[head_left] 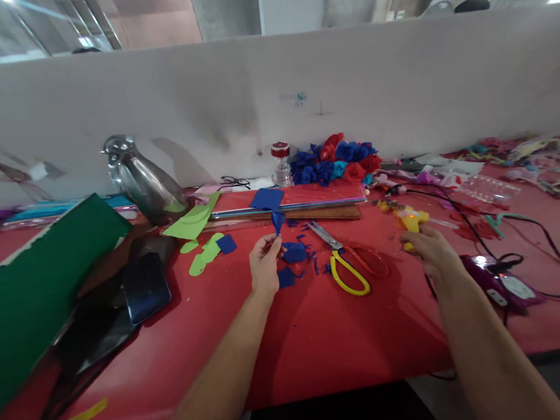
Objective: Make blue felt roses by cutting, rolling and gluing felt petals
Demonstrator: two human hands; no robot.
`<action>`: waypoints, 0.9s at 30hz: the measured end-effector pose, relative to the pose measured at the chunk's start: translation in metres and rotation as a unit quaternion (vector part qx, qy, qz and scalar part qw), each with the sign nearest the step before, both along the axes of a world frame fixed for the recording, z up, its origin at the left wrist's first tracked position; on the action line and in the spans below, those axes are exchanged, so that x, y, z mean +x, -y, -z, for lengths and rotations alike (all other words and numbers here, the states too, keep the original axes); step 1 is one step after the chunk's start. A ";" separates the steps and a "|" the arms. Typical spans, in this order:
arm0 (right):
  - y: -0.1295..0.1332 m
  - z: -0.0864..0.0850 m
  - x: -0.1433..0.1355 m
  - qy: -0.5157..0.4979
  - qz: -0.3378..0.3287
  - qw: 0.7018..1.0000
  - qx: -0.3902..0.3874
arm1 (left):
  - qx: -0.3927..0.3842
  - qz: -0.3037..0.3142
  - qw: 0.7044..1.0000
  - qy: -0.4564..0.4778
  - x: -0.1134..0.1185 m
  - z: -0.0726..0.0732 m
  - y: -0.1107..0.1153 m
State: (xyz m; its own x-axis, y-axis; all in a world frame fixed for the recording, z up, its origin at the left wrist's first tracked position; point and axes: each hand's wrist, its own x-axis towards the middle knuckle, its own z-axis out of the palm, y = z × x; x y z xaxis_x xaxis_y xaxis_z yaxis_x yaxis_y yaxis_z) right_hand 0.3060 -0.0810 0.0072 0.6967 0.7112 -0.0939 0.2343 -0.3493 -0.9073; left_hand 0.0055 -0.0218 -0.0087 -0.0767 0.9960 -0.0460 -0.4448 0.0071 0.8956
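Observation:
Between thumb and fingers, my left hand (265, 262) pinches a small rolled blue paper piece (277, 221) upright. My right hand (429, 245) is closed around a yellow glue gun (411, 220) with an orange light on it. Blue paper squares (286, 277) and scraps lie just right of my left hand. Scissors (349, 272) with one yellow and one red handle lie between my hands. Behind my left hand, a blue square (266, 199) rests on a stack of coloured sheets (312, 196). Light green paper pieces (206, 253) lie to the left.
Red and blue paper flowers (334, 161) are heaped by the wall near a red-lidded jar (281, 162). A metal jug (146, 181), a phone (145, 286) and a green board (41, 297) stand or lie left. Cables and a purple power box (503, 284) lie right.

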 end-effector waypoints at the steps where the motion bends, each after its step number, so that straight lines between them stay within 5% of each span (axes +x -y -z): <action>1: -0.002 -0.006 -0.010 -0.015 -0.011 0.999 0.033 | 0.001 0.004 1.000 0.009 0.000 0.000 0.000; 5: -0.013 -0.035 -0.069 -0.159 -0.165 0.948 0.220 | -0.002 0.025 0.999 0.044 -0.001 0.001 -0.001; 8: -0.019 -0.042 -0.110 -0.183 -0.229 0.927 0.234 | -0.027 0.032 0.998 0.056 -0.003 0.003 -0.003; 11: -0.018 -0.032 -0.134 -0.213 -0.264 0.914 0.221 | -0.049 0.030 0.997 0.060 -0.006 0.003 -0.005; 17: -0.012 -0.008 -0.141 -0.226 -0.331 0.902 0.159 | -0.054 0.031 0.997 0.042 -0.005 0.002 -0.003; 22: -0.014 -0.007 -0.143 -0.186 -0.293 0.921 0.177 | -0.061 0.028 0.997 0.025 -0.002 0.004 -0.001; 27: -0.011 -0.013 -0.143 -0.250 -0.329 0.898 0.150 | -0.070 0.025 0.997 0.023 -0.003 0.002 0.000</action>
